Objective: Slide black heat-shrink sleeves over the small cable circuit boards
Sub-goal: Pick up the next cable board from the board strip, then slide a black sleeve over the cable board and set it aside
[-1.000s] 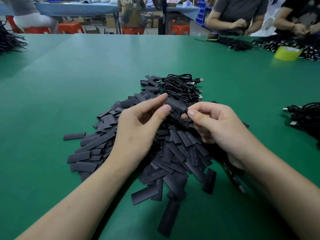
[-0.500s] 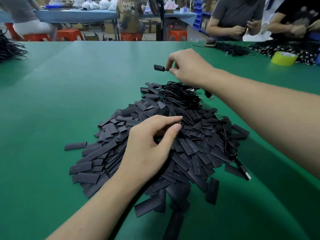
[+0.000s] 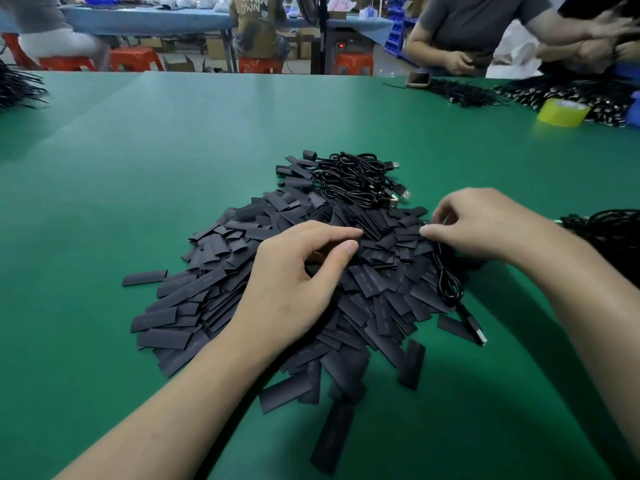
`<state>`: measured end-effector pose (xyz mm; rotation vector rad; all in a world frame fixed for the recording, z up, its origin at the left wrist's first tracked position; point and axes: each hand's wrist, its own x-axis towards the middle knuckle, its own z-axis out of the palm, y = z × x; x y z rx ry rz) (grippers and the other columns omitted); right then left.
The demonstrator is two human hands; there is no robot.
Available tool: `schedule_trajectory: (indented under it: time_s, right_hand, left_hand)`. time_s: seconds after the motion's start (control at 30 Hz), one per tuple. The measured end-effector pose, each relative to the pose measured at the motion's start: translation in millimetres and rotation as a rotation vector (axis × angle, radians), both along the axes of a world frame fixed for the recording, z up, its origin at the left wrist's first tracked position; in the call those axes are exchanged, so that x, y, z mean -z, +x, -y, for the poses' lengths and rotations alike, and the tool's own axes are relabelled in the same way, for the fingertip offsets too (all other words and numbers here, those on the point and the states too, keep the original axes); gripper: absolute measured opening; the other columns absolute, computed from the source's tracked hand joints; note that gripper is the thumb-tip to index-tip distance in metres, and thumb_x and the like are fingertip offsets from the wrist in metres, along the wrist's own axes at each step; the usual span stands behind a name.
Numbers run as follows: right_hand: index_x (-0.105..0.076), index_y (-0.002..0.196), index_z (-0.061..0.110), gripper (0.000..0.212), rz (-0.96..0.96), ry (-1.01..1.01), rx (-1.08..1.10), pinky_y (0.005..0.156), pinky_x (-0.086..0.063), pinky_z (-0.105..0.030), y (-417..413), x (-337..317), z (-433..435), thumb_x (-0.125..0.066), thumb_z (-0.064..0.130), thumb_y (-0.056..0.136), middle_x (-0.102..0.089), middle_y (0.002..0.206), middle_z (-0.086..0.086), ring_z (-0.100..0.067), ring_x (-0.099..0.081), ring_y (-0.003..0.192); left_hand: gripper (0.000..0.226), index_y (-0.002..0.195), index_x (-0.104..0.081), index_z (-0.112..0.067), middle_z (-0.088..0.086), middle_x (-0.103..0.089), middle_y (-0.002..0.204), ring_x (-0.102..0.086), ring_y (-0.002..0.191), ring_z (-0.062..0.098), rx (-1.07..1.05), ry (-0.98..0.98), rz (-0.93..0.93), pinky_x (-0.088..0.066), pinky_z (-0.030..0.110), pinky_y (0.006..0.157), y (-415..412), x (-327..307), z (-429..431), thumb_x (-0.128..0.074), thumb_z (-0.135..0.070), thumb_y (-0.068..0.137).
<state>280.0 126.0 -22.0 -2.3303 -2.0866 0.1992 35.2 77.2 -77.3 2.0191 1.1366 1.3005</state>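
There are two hands: one left hand [image 3: 294, 271] and one right hand [image 3: 485, 223]. There is one green table [image 3: 173, 150]. On it lies one big heap of black sleeves [image 3: 214, 299], far too many to count. There is one bundle of cables [image 3: 356, 181] and one loose cable [image 3: 450, 289]. There is one yellow tape roll [image 3: 562, 112] and one phone [image 3: 417, 79]. Four other people [image 3: 259, 26] can be seen, and at least four orange stools [image 3: 136, 58]. One more cable heap [image 3: 609, 237] is at the right edge, and one [image 3: 17, 88] is at the left.
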Motion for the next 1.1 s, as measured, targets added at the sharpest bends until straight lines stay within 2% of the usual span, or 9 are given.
schedule_trajectory:
  time_s: [0.13,0.27,0.37,0.47,0.53,0.63,0.73,0.93,1.1]
  right_hand:
    - [-0.071,0.105,0.012,0.038,-0.035,0.164,0.111,0.086,-0.056,-0.043,-4,20,5,-0.063,0.048,0.095,-0.071,0.106,-0.011,-0.035,-0.064,0.101]
    - [-0.077,0.1,0.02,0.016,-0.169,0.263,0.168,0.086,-0.056,-0.041,-4,31,6,-0.07,0.032,0.092,-0.073,0.097,-0.004,-0.032,-0.066,0.098]
    - [-0.077,0.104,0.021,0.015,-0.295,0.391,0.136,0.09,-0.055,-0.042,-2,33,9,-0.07,0.021,0.09,-0.072,0.089,0.004,-0.026,-0.067,0.093]
    - [-0.076,0.105,0.02,0.018,-0.403,0.558,0.078,0.087,-0.054,-0.033,-5,30,14,-0.062,0.017,0.094,-0.075,0.094,0.003,-0.017,-0.068,0.088]
    - [-0.073,0.106,0.021,0.017,-0.646,0.579,0.054,0.076,-0.055,-0.028,-11,26,19,-0.059,0.014,0.098,-0.074,0.09,0.004,-0.009,-0.072,0.076]
    - [-0.068,0.106,0.015,0.015,-1.212,0.487,0.022,0.055,-0.057,-0.032,-20,17,29,-0.055,0.007,0.102,-0.07,0.086,-0.003,-0.014,-0.069,0.06]
    - [-0.066,0.103,0.011,0.016,-1.491,0.35,-0.046,0.04,-0.041,-0.021,-23,13,34,-0.052,0.003,0.103,-0.064,0.08,-0.006,-0.011,-0.05,0.047]
    - [-0.07,0.11,0.009,0.019,-1.344,0.039,-0.131,0.042,-0.028,-0.014,-36,23,37,-0.056,0.02,0.102,-0.058,0.067,0.004,-0.006,-0.034,0.049]
    - [-0.077,0.101,0.014,0.019,-1.185,0.081,-0.208,0.045,-0.03,-0.012,-42,28,40,-0.072,0.031,0.092,-0.057,0.061,0.009,0.0,-0.04,0.047]
  left_hand:
    - [0.019,0.112,-0.078,-0.023,-0.017,-0.073,0.1,-0.067,0.096,0.006,-0.004,0.003,-0.016,-0.046,0.011,0.075,0,0,1,-0.066,-0.018,0.098]
    - [0.018,0.11,-0.078,-0.024,-0.016,-0.072,0.098,-0.067,0.092,0.007,-0.026,0.016,-0.041,-0.046,0.012,0.073,-1,1,0,-0.067,-0.017,0.098]
    - [0.016,0.108,-0.079,-0.024,-0.016,-0.07,0.096,-0.064,0.088,0.005,-0.046,0.055,-0.135,-0.045,0.011,0.074,-1,3,-2,-0.07,-0.018,0.096]
    - [0.017,0.108,-0.079,-0.028,-0.015,-0.067,0.097,-0.061,0.095,0.009,-0.054,0.123,-0.324,-0.052,0.031,0.083,-1,4,-2,-0.072,-0.033,0.093]
    - [0.029,0.109,-0.079,-0.032,-0.015,-0.068,0.1,-0.06,0.098,0.014,-0.08,0.158,-0.439,-0.052,0.041,0.085,-2,3,0,-0.069,-0.052,0.09]
    - [0.049,0.111,-0.077,-0.035,-0.016,-0.069,0.103,-0.058,0.098,0.013,-0.099,0.134,-0.521,-0.051,0.041,0.085,-1,-2,2,-0.062,-0.07,0.081]
    - [0.052,0.114,-0.075,-0.037,-0.017,-0.07,0.101,-0.057,0.097,0.011,-0.085,0.118,-0.557,-0.05,0.04,0.085,0,-4,3,-0.063,-0.072,0.077]
    - [0.038,0.113,-0.076,-0.034,-0.016,-0.071,0.098,-0.063,0.097,0.012,-0.1,0.185,-0.514,-0.051,0.038,0.086,-1,-4,2,-0.079,-0.054,0.08]
    - [0.014,0.091,-0.078,-0.029,-0.015,-0.073,0.078,-0.067,0.074,0.001,-0.028,-0.058,-0.016,-0.048,0.012,0.071,-2,0,-3,-0.084,-0.02,0.083]
